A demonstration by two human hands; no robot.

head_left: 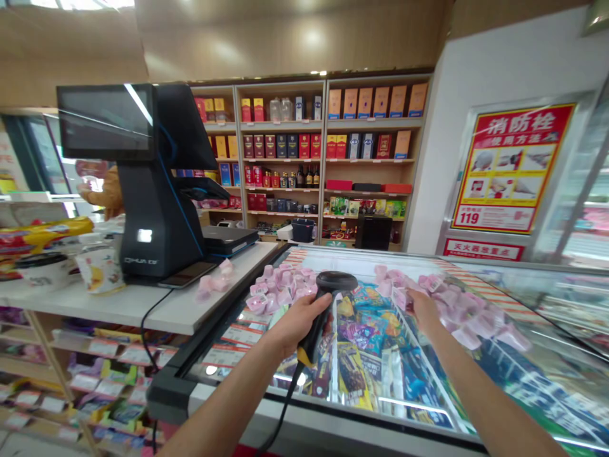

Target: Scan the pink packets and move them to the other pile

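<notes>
My left hand is wrapped round the handle of a black barcode scanner, whose cable hangs down towards me. The scanner's head is over the glass top of a chest freezer. My right hand is among small pink packs on the glass, its fingertips closed on one pink pack. To the right of that hand lies a spread of pink packs. Another heap of pink packs sits to the left of the scanner. Under the glass, colourful ice cream wrappers fill wire baskets.
A cash register with screens stands on the white counter at left, with a few pink packs beside it. Paper cups are further left. Behind the freezer, shelves hold boxed bottles. A red sign hangs on the right wall.
</notes>
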